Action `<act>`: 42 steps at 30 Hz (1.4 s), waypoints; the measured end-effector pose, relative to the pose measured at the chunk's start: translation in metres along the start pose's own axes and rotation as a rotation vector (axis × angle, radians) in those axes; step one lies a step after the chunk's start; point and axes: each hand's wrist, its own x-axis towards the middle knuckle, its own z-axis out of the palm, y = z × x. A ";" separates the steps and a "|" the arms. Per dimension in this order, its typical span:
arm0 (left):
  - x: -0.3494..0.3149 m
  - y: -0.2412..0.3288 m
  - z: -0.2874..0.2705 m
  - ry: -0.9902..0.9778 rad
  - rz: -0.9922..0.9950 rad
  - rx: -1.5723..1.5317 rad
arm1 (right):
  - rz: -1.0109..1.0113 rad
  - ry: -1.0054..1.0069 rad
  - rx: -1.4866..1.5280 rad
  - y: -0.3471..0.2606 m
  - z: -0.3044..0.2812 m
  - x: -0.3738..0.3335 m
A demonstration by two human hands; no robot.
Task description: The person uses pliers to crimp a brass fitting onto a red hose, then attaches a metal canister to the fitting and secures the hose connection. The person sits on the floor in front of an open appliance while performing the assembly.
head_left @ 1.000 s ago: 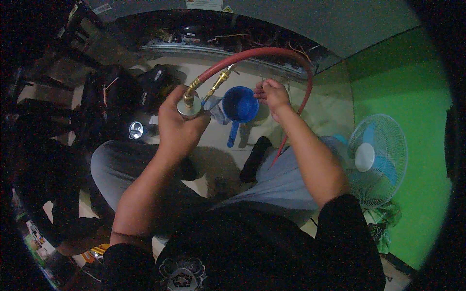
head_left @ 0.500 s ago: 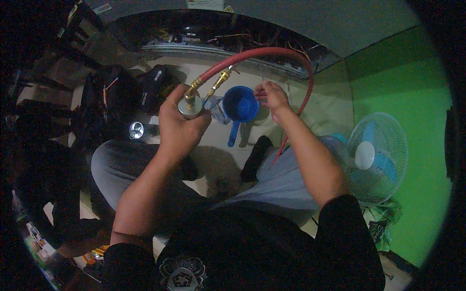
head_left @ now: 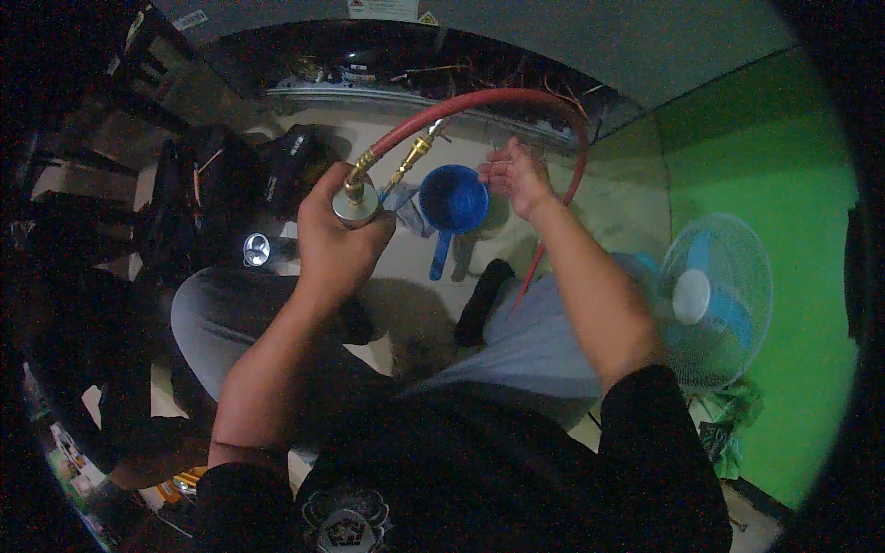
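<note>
My left hand (head_left: 332,230) is wrapped round a gauge-like or canister-like fitting with a round silver top (head_left: 356,206); its lower part is hidden in my grip. From its brass elbow a red hose (head_left: 516,96) arches up and over to the right, then drops behind my right hand to my leg. A brass valve fitting (head_left: 411,162) slants up beside the fitting. My right hand (head_left: 522,181) is raised with its fingers apart, just right of the blue dipper (head_left: 454,199), and nothing shows in it. The dipper stands on the floor, its handle toward me; a grey cloth (head_left: 406,208) lies beside it.
A grey appliance (head_left: 516,46) with an open underside and loose wires stands ahead. A white fan (head_left: 710,304) is at the right by the green wall (head_left: 802,276). Dark bags (head_left: 286,170) and a small shiny lamp-like thing (head_left: 258,249) lie to the left.
My right hand has turned slightly, its fingers spreading and lifting a little. My left hand and the fitting have shifted slightly left, and the hose has moved with them.
</note>
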 end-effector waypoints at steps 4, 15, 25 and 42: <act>-0.002 0.000 0.000 -0.019 -0.027 -0.039 | 0.006 -0.012 -0.059 0.008 0.000 -0.004; -0.002 -0.003 0.002 -0.021 -0.004 -0.034 | -0.071 -0.042 -0.137 0.007 -0.002 -0.014; -0.002 -0.004 0.003 -0.034 -0.013 -0.040 | -0.057 -0.035 -0.146 0.013 -0.003 -0.008; -0.003 -0.005 0.004 -0.048 -0.015 -0.061 | -0.029 -0.010 -0.179 0.022 -0.001 -0.004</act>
